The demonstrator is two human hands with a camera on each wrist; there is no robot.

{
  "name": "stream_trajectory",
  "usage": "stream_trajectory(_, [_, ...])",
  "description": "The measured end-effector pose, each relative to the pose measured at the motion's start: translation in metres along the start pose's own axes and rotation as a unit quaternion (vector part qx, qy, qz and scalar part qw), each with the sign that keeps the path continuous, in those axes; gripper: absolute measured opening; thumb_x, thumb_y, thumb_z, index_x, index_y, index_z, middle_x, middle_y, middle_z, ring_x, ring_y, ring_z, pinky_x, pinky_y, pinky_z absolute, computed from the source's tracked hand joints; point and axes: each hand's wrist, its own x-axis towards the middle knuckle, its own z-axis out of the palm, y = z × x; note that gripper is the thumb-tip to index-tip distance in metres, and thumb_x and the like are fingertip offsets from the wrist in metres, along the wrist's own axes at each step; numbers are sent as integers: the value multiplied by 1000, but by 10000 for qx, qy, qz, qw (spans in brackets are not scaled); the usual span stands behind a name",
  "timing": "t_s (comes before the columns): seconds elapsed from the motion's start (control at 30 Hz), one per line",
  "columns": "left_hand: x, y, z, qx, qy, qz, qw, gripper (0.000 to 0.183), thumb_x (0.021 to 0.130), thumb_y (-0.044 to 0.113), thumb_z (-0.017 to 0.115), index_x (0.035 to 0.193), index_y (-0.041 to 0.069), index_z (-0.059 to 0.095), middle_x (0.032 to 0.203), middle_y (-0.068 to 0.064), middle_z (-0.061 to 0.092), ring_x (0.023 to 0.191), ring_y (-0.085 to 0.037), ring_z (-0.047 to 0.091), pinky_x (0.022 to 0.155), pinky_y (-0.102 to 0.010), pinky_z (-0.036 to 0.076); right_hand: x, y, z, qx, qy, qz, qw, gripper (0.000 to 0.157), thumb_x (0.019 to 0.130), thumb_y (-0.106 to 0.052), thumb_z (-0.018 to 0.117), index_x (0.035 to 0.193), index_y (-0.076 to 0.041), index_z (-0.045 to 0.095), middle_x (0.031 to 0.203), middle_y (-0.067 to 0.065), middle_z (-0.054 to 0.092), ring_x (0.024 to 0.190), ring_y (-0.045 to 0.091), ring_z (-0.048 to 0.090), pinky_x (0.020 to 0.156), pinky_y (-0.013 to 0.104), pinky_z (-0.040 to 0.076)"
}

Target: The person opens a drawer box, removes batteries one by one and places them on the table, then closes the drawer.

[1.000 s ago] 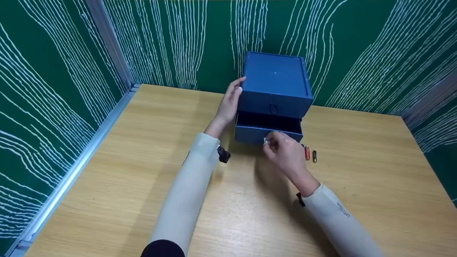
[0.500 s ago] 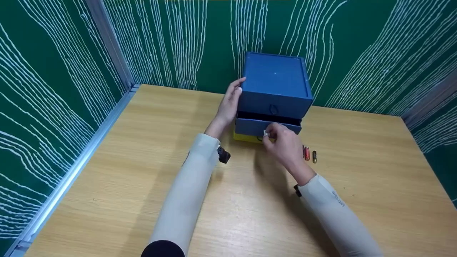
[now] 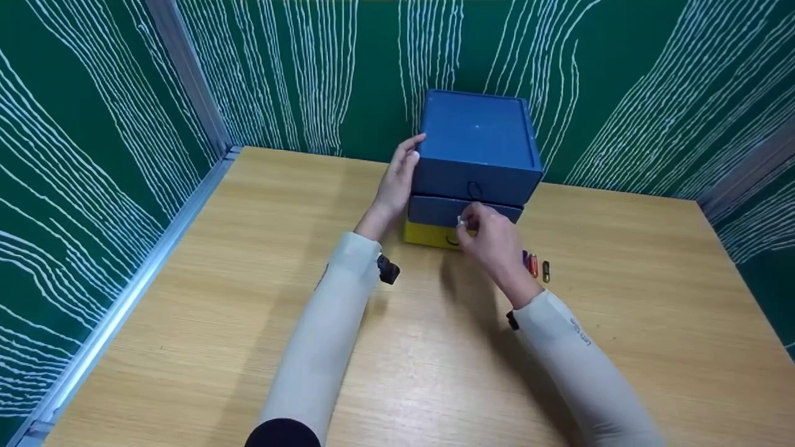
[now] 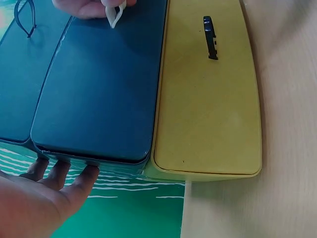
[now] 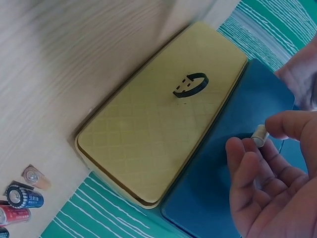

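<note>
A stacked drawer unit [image 3: 478,127] stands at the back of the table, with blue upper and middle drawers and a yellow bottom drawer [image 4: 208,114]. The middle blue drawer [image 4: 101,94] is pushed in, its front nearly level with the others. My right hand [image 3: 494,242] pinches the white loop pull [image 5: 259,135] on that drawer between thumb and fingers. Against the unit's left side rests my left hand [image 3: 394,186], its fingers fairly straight and touching the blue wall. Dark loop pulls hang on the top and yellow drawers.
Several batteries stand to the right of the unit, among them a red battery [image 3: 533,266] and a black-and-gold battery [image 3: 546,271]. A green wall [image 3: 372,74] with white wavy lines rises behind the table [image 3: 248,279].
The middle drawer has slid inward from well pulled out to nearly flush, uncovering the yellow drawer below. My right hand has moved away from me with its pull; my left hand stays put.
</note>
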Motion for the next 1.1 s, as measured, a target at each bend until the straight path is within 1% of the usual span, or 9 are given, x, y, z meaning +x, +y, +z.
stream_trajectory(0.1, [0, 2, 1, 5, 18, -84, 10000, 37, 96, 31, 25, 132, 28, 32, 141, 9, 26, 127, -7, 26, 106, -35, 20, 2, 0, 0, -6, -35, 35, 10000, 12, 80, -25, 58, 89, -20, 54, 81, -2, 56, 70, 15, 52, 61, 29, 46])
stream_trajectory(0.33, [0, 2, 1, 92, 47, -12, 9999, 37, 96, 29, 25, 133, 26, 32, 141, 8, 27, 128, -7, 25, 106, -33, 20, 6, -1, 1, -46, -62, 101, 9999, 11, 80, -25, 57, 89, -19, 54, 81, -1, 56, 70, 16, 52, 63, 30, 47])
stream_trajectory(0.4, [0, 2, 0, 92, 58, 70, 9999, 37, 96, 27, 25, 133, 24, 33, 141, 7, 28, 128, -7, 26, 106, -31, 20, 6, -1, 2, -32, -37, 62, 10000, 12, 80, -25, 57, 89, -18, 54, 82, 0, 57, 72, 17, 53, 65, 31, 48])
stream_trajectory(0.57, [0, 2, 1, 38, 49, 263, 9996, 38, 97, 23, 25, 133, 19, 33, 141, 3, 29, 128, -8, 26, 105, -27, 21, 3, 2, 6, 114, 266, -219, 9993, 15, 79, -24, 58, 91, -16, 53, 86, 0, 58, 77, 16, 57, 70, 33, 49])
stream_trajectory(0.67, [0, 2, 1, 16, 52, 231, 9997, 38, 97, 23, 25, 133, 19, 33, 140, 3, 29, 127, -8, 27, 105, -28, 21, -2, 5, 8, 162, 506, -370, 9979, 18, 78, -26, 59, 92, -17, 53, 86, -2, 59, 77, 14, 57, 69, 31, 49])
stream_trajectory(0.73, [-1, 2, 1, 20, 39, 206, 9998, 38, 97, 23, 25, 133, 19, 33, 140, 3, 29, 127, -8, 28, 105, -29, 21, -6, 6, 10, 201, 545, -422, 9974, 18, 77, -27, 59, 91, -17, 54, 86, -2, 59, 76, 13, 56, 67, 32, 49])
stream_trajectory(0.8, [-1, 3, 1, 35, 36, 179, 9998, 38, 97, 24, 25, 133, 20, 32, 140, 3, 29, 127, -9, 28, 105, -30, 22, -9, 7, 12, 203, 451, -373, 9981, 16, 77, -29, 59, 89, -19, 55, 84, -4, 59, 73, 12, 55, 64, 30, 47])
stream_trajectory(0.97, [0, 3, 0, 111, 84, 106, 9998, 38, 96, 27, 24, 133, 23, 32, 140, 4, 29, 126, -9, 29, 105, -32, 23, -14, 10, 16, 155, 24, -206, 9997, 13, 77, -33, 57, 83, -21, 57, 76, -7, 58, 64, 12, 51, 56, 27, 43])
stream_trajectory(1.1, [0, 3, 1, 127, 85, 87, 9998, 38, 96, 28, 24, 133, 23, 32, 141, 5, 28, 126, -9, 29, 105, -33, 23, -15, 14, 19, 37, -368, -1, 9993, 13, 77, -33, 58, 82, -22, 59, 75, -7, 59, 62, 13, 51, 56, 27, 43])
